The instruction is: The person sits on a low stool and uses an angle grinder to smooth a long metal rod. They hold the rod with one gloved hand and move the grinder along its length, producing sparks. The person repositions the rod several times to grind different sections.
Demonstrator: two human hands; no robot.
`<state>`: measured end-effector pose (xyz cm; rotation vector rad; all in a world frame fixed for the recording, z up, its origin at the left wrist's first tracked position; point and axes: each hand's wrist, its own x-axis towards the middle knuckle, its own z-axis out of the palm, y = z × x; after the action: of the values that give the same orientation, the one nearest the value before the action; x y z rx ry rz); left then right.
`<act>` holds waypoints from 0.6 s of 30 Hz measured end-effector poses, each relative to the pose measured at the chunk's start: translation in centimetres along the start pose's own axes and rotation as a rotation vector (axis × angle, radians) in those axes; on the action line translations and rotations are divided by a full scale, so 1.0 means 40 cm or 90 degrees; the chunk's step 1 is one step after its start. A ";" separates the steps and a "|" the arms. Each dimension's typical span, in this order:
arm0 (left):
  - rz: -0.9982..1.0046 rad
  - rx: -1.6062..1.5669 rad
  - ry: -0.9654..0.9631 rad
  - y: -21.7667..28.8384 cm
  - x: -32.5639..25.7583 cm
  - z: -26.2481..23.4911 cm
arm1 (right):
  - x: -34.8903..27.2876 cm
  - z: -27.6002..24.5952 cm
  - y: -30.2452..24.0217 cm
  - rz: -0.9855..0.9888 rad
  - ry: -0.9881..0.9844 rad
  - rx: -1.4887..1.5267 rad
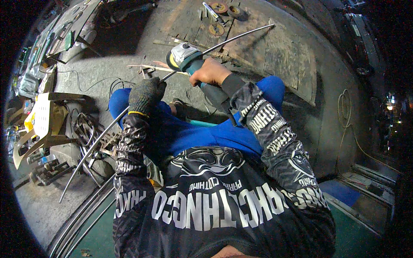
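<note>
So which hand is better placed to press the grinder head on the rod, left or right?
Probably the right hand: it is bare and grips the angle grinder, whose head is at the long metal rod. The gloved left hand is closed around the rod, steadying it.

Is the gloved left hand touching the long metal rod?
Touching. The head view shows the gloved left hand closed around the long metal rod, which passes through the fist and emerges on both sides, toward the angle grinder held in the right hand.
</note>
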<state>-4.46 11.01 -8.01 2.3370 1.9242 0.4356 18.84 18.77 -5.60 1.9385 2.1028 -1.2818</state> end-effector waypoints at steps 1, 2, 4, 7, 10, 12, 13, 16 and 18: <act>-0.005 0.010 -0.010 0.002 -0.001 0.000 | 0.000 0.003 0.002 0.005 0.010 -0.005; -0.010 0.020 -0.019 0.002 -0.001 0.001 | -0.001 0.005 0.005 0.010 0.020 -0.010; -0.015 0.040 -0.029 -0.001 0.002 0.006 | 0.000 0.006 0.013 0.005 0.026 -0.014; -0.027 0.034 -0.070 -0.011 0.007 0.020 | 0.002 -0.001 0.032 0.016 0.006 -0.019; -0.048 0.008 -0.123 -0.025 0.010 0.030 | 0.005 -0.014 0.053 0.050 0.027 -0.032; -0.054 -0.017 -0.142 -0.033 0.014 0.031 | 0.007 -0.026 0.067 0.049 0.033 -0.027; -0.057 -0.027 -0.151 -0.034 0.015 0.029 | 0.009 -0.036 0.073 0.034 0.023 -0.016; -0.085 -0.017 -0.208 -0.028 0.021 0.016 | 0.012 -0.070 0.092 0.034 0.031 -0.023; -0.093 0.005 -0.254 -0.019 0.026 0.002 | 0.016 -0.098 0.113 0.059 0.046 -0.022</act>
<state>-4.99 12.18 -8.10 2.0693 1.8782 -0.0503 24.40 21.02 -5.80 2.0714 2.0239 -1.1684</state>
